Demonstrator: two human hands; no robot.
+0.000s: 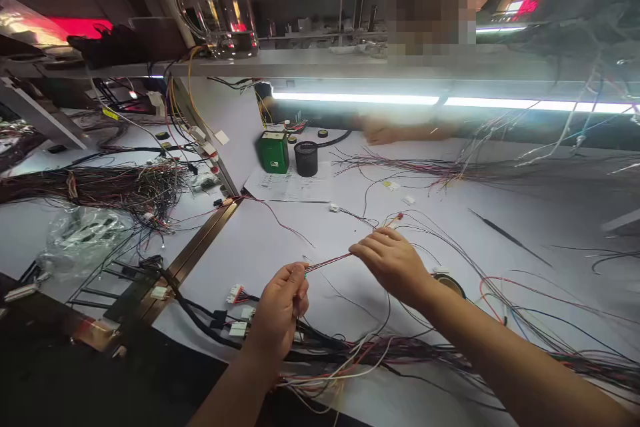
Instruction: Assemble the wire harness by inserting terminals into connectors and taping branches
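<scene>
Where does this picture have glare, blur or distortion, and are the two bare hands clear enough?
Head view: glare along the long white tube light; head view: motion-like blur on the co-worker's bare forearm; head view: left hand, right hand and thin reddish wires fairly clear; head view: clear glass pitcher leaning, perhaps lens distortion.

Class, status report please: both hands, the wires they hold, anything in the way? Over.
Left hand pinching thin red wires. Right hand closed on them too. Wires stretched between hands. Loose cable bundle lying close by.
</scene>
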